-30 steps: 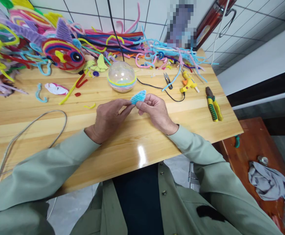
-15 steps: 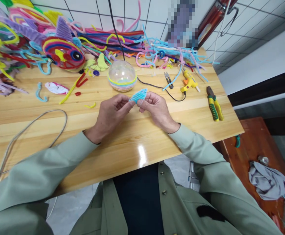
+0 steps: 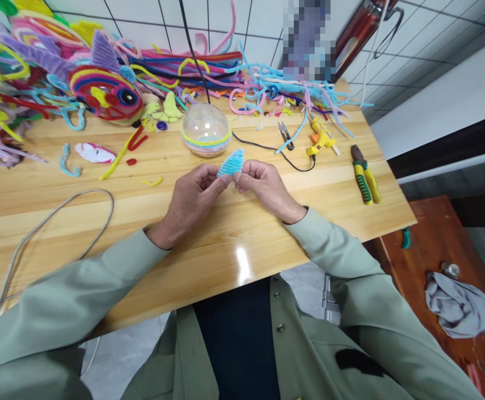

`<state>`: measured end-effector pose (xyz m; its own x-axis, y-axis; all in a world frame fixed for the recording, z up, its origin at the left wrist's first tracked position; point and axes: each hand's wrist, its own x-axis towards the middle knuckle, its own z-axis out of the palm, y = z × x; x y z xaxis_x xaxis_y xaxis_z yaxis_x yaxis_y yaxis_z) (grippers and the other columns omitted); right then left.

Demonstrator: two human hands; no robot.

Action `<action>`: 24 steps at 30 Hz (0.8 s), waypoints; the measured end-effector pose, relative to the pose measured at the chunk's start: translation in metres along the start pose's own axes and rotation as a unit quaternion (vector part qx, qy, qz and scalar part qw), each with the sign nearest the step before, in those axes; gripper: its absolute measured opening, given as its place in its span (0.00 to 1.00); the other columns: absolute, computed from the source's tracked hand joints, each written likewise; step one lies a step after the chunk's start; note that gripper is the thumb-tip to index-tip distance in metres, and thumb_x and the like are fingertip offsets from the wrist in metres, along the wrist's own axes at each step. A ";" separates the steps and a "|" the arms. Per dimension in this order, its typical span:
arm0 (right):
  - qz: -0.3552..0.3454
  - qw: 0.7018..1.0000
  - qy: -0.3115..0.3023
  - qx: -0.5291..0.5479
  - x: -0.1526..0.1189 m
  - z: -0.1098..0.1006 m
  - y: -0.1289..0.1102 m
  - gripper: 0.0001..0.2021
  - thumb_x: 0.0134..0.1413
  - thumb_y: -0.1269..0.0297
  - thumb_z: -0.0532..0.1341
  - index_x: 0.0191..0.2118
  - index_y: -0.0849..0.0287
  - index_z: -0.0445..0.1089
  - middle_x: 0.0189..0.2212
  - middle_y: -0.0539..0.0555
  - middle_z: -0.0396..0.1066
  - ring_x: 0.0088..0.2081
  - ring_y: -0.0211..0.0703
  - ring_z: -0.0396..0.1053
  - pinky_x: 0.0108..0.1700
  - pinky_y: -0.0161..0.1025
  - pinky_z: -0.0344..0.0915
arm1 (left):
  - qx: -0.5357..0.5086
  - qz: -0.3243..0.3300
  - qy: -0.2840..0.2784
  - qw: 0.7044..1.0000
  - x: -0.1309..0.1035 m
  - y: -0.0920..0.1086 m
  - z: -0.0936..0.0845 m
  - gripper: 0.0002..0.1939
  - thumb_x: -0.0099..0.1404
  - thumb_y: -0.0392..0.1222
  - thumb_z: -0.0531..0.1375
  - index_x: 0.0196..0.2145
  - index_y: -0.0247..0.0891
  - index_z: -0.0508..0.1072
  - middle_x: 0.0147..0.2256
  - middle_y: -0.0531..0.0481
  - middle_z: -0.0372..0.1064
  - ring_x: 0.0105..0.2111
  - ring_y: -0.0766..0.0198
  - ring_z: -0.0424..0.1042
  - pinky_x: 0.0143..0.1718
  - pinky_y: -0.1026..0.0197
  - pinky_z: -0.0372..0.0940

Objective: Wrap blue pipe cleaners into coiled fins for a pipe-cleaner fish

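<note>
- While the fingers of the left hand (image 3: pixel 196 194) pinch the lower left corner of a ribbed light-blue piece (image 3: pixel 231 162), those of the right hand (image 3: pixel 265 186) pinch its lower right corner, thumbs toward the wearer.
- Held between the two hands, over the middle of the tabletop (image 3: pixel 209 239), the piece is roughly triangular, its tip pointing away from the wearer.
- The step looks like firming or straightening the lower edge (a guess, since the fingertips behind it are hidden).
- Light pressure should serve best: the fuzzy rows would likely flatten or part if squeezed hard. One hand could steady a corner while the other works along the edge, keeping the rows close and even.
- Just beyond sits a clear ball (image 3: pixel 206 130), banded low down in yellow, blue and pink; knuckles should avoid it, as it might roll.
- Farther right lie small snips (image 3: pixel 285 136), a yellow glue gun (image 3: pixel 322 143), possibly hot, and pliers (image 3: pixel 364 175).
- Along the tiled wall stretches a heap of coloured fuzzy stems (image 3: pixel 192 64), with a striped fish-like figure (image 3: pixel 104 91) to the left.
</note>
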<state>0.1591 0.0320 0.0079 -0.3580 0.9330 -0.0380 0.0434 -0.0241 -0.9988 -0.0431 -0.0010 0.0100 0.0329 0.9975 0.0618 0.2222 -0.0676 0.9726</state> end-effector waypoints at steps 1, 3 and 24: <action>-0.004 1.000 0.000 -0.008 0.000 0.000 0.001 0.29 0.53 0.33 0.77 0.30 0.55 0.70 0.26 0.47 0.71 0.30 0.38 0.65 0.36 0.38 0.66 | 0.005 -0.002 -0.004 1.000 0.001 -0.001 -0.001 0.22 0.70 0.64 0.70 0.32 0.43 0.81 0.24 0.54 0.73 0.24 0.64 0.67 0.27 0.60 0.62; -0.012 1.000 0.002 -0.021 0.000 0.000 0.004 0.30 0.54 0.32 0.76 0.30 0.55 0.70 0.27 0.47 0.71 0.30 0.38 0.64 0.34 0.38 0.62 | 0.005 -0.016 -0.018 1.000 0.002 -0.003 -0.002 0.22 0.72 0.63 0.68 0.30 0.43 0.82 0.21 0.54 0.70 0.22 0.65 0.65 0.25 0.60 0.60; -0.029 0.994 -0.078 -0.078 -0.005 0.006 0.008 0.23 0.64 0.44 0.72 0.30 0.56 0.68 0.25 0.43 0.61 0.29 0.35 0.55 0.33 0.38 0.51 | -0.149 -0.042 -0.040 0.987 0.007 -0.009 -0.004 0.25 0.66 0.67 0.75 0.31 0.42 0.82 0.28 0.51 0.74 0.27 0.62 0.68 0.29 0.58 0.63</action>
<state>0.1559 0.0256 -0.0004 -0.5035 0.8640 0.0021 0.1584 0.0947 -0.9828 -0.0491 0.0072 0.0022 0.1053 0.9940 -0.0282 -0.0679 0.0355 0.9971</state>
